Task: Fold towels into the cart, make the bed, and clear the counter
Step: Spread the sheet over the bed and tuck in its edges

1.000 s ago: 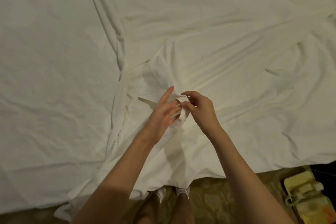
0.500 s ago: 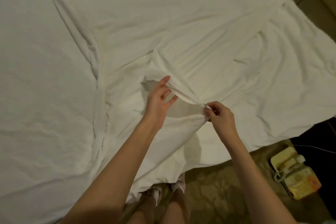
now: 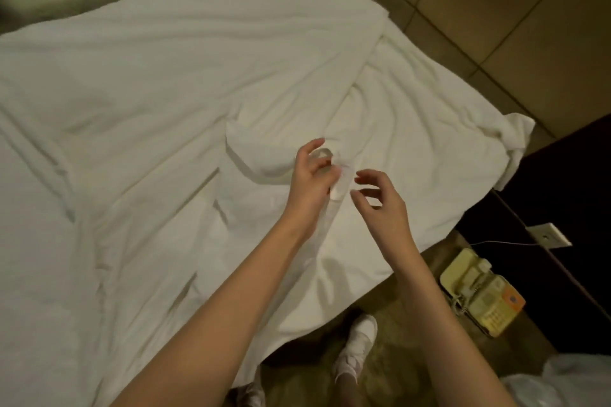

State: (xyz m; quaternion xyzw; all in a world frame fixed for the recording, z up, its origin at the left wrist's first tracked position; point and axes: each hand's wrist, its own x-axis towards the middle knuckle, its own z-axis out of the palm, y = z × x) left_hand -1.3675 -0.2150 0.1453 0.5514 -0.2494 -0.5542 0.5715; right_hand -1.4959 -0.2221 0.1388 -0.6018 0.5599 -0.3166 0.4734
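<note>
A white sheet [image 3: 185, 82] lies rumpled across the bed, its near edge hanging over the side toward me. My left hand [image 3: 309, 180] grips a bunched edge of the sheet [image 3: 342, 180] and lifts it a little off the bed. My right hand [image 3: 380, 205] hovers just right of that bunch with fingers loosely curled and nothing between them. A loose corner of the sheet [image 3: 515, 135] is heaped at the bed's right side.
A cream telephone [image 3: 479, 294] with an orange corner lies on the carpet at the right, beside a dark nightstand [image 3: 568, 215]. My white shoes [image 3: 360, 340] stand at the bed's edge. Tan wall panels [image 3: 496, 3] rise behind the bed. White plastic [image 3: 568, 380] shows at bottom right.
My right hand has let go of the sheet edge it pinched and now hovers free. My left hand has gathered the edge into a bunch. The view has swung toward the bed's right side.
</note>
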